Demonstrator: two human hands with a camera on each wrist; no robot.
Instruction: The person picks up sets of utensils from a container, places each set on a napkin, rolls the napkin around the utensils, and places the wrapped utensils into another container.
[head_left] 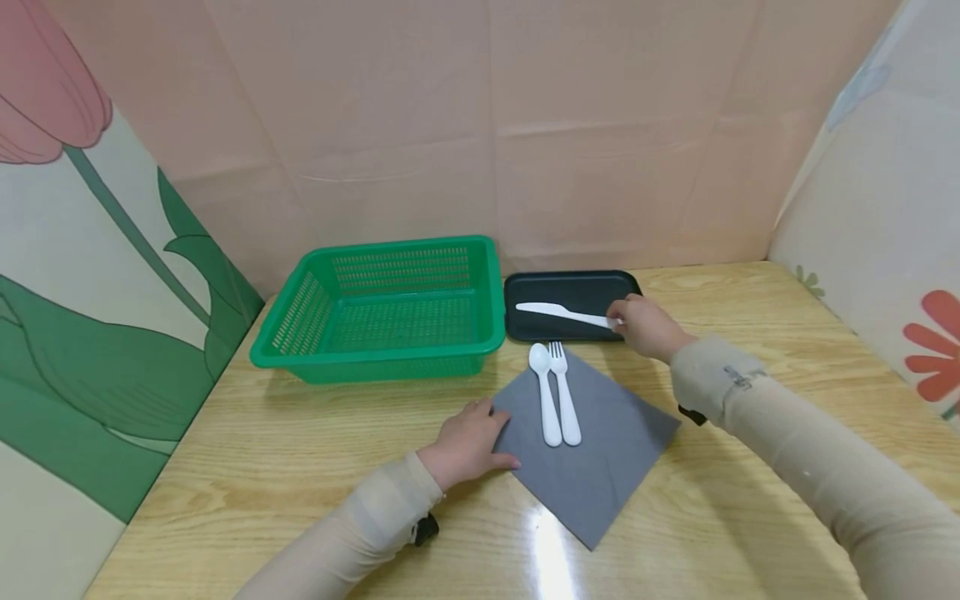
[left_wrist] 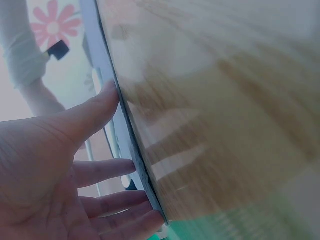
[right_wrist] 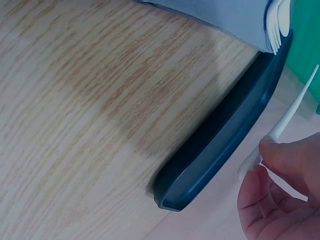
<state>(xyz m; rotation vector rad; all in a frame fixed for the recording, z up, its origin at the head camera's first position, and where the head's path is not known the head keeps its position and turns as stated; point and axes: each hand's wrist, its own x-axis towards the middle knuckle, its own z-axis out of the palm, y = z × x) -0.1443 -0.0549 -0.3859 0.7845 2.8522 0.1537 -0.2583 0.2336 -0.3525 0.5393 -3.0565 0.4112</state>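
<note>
The right hand [head_left: 648,327] is pinching the table knife [head_left: 564,312] by its handle [head_left: 597,319], blade [head_left: 542,308] toward nine o'clock; the left hand [head_left: 468,442], grip spread, is presumably steadying the napkin [head_left: 618,446].

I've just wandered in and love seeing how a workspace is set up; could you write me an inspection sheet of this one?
Surface: wood-grain table, with a bright reflection near the front.
Job's things: gray napkin laid cornerwise; white spoon and fork side by side on it; white knife held over the black tray; green basket left of the tray.
Clutter: nothing seen.
Left grip: a bare hand, fingers and thumb extended, touching the napkin at its left corner.
Right grip: a bare hand, pinching the knife by its handle.
Cables: nothing seen.
Surroundings: pinkish backdrop behind, flower-patterned panels at both sides.
</note>
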